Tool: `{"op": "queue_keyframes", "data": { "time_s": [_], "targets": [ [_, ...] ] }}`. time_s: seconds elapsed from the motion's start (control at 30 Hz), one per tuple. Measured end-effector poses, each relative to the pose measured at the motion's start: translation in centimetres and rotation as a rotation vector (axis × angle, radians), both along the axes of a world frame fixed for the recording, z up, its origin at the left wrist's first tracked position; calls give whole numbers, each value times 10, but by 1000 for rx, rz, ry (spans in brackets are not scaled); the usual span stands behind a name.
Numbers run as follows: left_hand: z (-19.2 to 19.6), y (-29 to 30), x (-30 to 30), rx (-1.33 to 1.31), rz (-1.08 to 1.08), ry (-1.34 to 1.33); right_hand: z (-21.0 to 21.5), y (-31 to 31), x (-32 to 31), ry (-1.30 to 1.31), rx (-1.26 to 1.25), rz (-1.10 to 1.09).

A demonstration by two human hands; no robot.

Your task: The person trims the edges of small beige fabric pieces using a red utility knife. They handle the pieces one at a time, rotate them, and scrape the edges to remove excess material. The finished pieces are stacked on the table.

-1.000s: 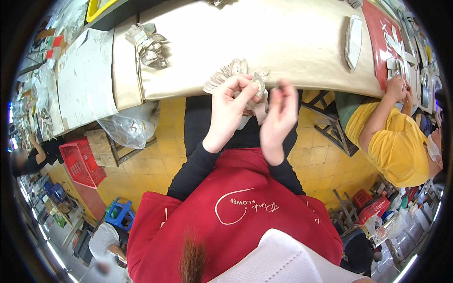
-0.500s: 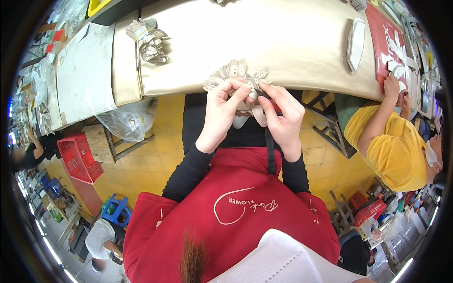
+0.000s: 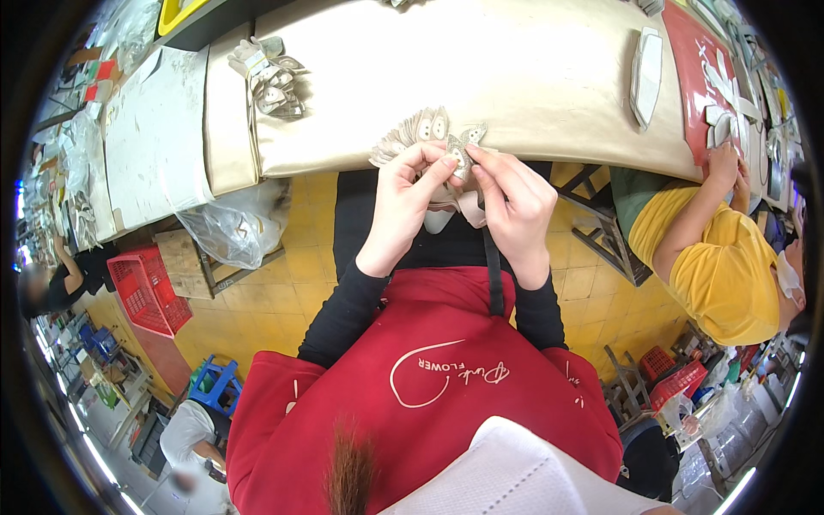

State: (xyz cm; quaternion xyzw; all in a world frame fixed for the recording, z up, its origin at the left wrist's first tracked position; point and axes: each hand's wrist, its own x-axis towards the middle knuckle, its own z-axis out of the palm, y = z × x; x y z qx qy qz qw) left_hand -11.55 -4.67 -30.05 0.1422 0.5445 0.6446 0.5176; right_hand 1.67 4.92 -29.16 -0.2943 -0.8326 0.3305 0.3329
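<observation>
Close to the table's near edge, my left hand (image 3: pixel 403 193) pinches a small grey-and-white shaped piece (image 3: pixel 459 159) between thumb and index finger. Round spots show on it, but its exact kind is unclear. My right hand (image 3: pixel 519 197) is closed at the piece's other side, fingertips pressed together against it. A fanned stack of similar pale pieces (image 3: pixel 412 133) with spots lies just beyond my left fingers. Below my hands hang more pale pieces (image 3: pixel 439 219), partly hidden.
On the gold-covered table (image 3: pixel 481 51) rest a bundle of grey pieces (image 3: pixel 276 81) at left and a stack of white pieces (image 3: pixel 645 79) at right. A person in yellow (image 3: pixel 721 275) works at the right. A red crate (image 3: pixel 150 292) and wooden stool (image 3: pixel 184 262) stand left.
The small piece has turned and shows more of its face. A red bit seen by my right fingers earlier is no longer visible. Both hands stay nearly in place.
</observation>
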Motion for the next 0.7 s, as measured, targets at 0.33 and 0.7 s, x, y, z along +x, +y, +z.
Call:
{"op": "queue_keyframes", "data": {
  "time_s": [0.33, 0.7],
  "targets": [
    [3, 0, -1, -14, -2, -39, 2, 0, 3, 9, -45, 29],
    [3, -2, -3, -33, 8, -60, 0, -4, 8, 260, -575, -208]
  ]
}}
